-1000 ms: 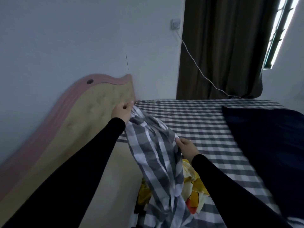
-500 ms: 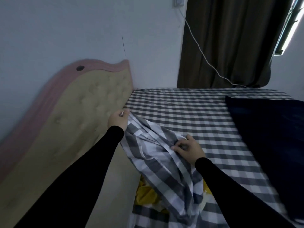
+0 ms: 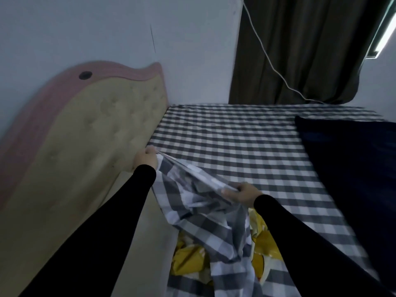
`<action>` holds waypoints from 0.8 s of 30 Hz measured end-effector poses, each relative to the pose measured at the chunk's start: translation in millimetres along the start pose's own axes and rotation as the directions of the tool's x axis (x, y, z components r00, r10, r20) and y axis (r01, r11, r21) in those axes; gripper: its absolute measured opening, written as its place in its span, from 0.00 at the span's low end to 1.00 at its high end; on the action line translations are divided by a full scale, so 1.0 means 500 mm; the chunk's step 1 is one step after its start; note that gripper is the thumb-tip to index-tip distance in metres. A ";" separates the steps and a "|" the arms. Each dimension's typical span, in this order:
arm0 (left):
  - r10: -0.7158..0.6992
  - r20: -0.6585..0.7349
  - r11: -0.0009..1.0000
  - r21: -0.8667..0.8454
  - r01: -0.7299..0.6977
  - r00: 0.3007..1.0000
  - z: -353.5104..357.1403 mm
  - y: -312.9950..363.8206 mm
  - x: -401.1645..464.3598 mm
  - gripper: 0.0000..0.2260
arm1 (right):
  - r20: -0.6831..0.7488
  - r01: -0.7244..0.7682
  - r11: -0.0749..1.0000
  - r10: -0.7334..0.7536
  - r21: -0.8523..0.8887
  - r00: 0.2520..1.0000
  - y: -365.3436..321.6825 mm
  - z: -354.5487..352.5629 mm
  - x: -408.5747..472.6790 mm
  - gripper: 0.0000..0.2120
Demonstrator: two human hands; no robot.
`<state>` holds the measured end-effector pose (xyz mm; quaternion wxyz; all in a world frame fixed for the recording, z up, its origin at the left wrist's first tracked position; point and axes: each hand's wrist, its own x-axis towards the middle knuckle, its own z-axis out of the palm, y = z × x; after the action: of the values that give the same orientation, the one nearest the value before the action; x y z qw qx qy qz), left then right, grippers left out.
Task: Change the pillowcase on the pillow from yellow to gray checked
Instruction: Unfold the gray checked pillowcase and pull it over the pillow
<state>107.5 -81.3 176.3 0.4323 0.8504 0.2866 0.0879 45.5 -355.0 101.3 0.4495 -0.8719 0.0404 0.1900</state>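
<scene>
The gray checked case (image 3: 205,202) is held up between both hands above the near corner of the bed (image 3: 246,146). One corner of it is pinched by the left hand (image 3: 146,159), fingers curled tight round the cloth, just beside the padded headboard (image 3: 90,142). Its edge is gripped by the right hand (image 3: 242,194), thumb and fingers closed over a gathered fold. The cloth is stretched from one hand to the other and is left hanging in loose folds below them. Under the hanging part, crumpled yellow fabric (image 3: 190,258) is seen lying on the bed, partly covered by the case; whether this is the pillow or only the yellow case cannot be told. Both arms are clad in black sleeves (image 3: 102,232). The bed is covered by a sheet of the same gray check, and a dark blue blanket (image 3: 353,168) is spread over its right side. A dark curtain (image 3: 310,50) is hung behind the bed, and a white cable (image 3: 276,67) is draped across it down to the mattress.
</scene>
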 end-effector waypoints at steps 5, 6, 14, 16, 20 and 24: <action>0.032 -0.063 0.996 -0.079 -0.037 0.998 0.031 0.017 0.045 0.21 | 0.127 -0.218 0.973 0.227 -0.077 0.966 0.076 0.001 0.021 0.20; 0.059 -0.062 0.994 -0.088 -0.064 0.996 0.037 0.014 0.050 0.21 | 0.132 -0.250 0.967 0.243 0.039 0.961 0.080 -0.006 0.022 0.19; 0.216 -0.015 0.948 -0.238 -0.213 0.976 0.052 0.093 0.077 0.15 | -0.444 0.133 0.745 0.235 0.653 0.865 -0.089 -0.122 0.083 0.17; 0.292 -0.029 0.897 -0.339 -0.284 0.956 0.048 0.149 0.074 0.16 | -0.597 0.289 0.742 0.182 0.605 0.781 -0.159 -0.160 0.084 0.20; 0.403 -0.103 0.744 -0.542 -0.391 0.909 0.010 0.263 0.043 0.12 | -0.861 0.596 0.730 -0.021 0.335 0.509 -0.307 -0.239 0.042 0.13; 0.434 -0.218 0.652 -0.593 -0.472 0.874 -0.032 0.310 0.014 0.09 | -0.921 0.689 0.716 -0.188 0.108 0.340 -0.372 -0.280 -0.027 0.10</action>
<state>170.6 -138.2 306.9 0.6467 0.6973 0.0311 0.3075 119.5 -358.0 322.6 0.6017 -0.6735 0.0589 -0.4252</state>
